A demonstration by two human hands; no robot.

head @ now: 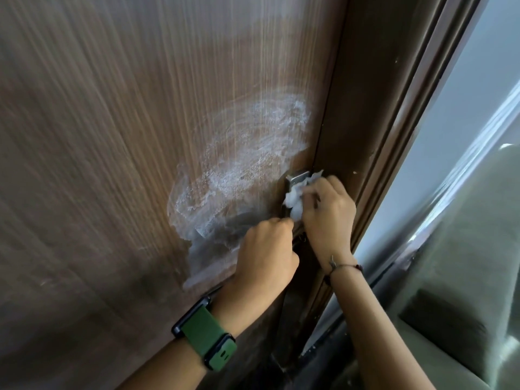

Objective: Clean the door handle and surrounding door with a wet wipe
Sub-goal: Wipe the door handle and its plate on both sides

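A brown wood-grain door (126,136) fills the left of the view, with wet, foamy white smears (239,164) on it above and left of the handle. The metal handle plate (297,178) shows at the door's right edge; the lever itself is hidden under my hands. My right hand (327,212) presses a crumpled white wet wipe (295,199) against the plate. My left hand (267,254), with a green-strapped watch on the wrist, is closed around the handle just below the wipe.
A dark brown door frame (374,108) runs along the door's right side. Beyond it are a pale wall (464,94) and a grey-green sofa (464,291) at the lower right.
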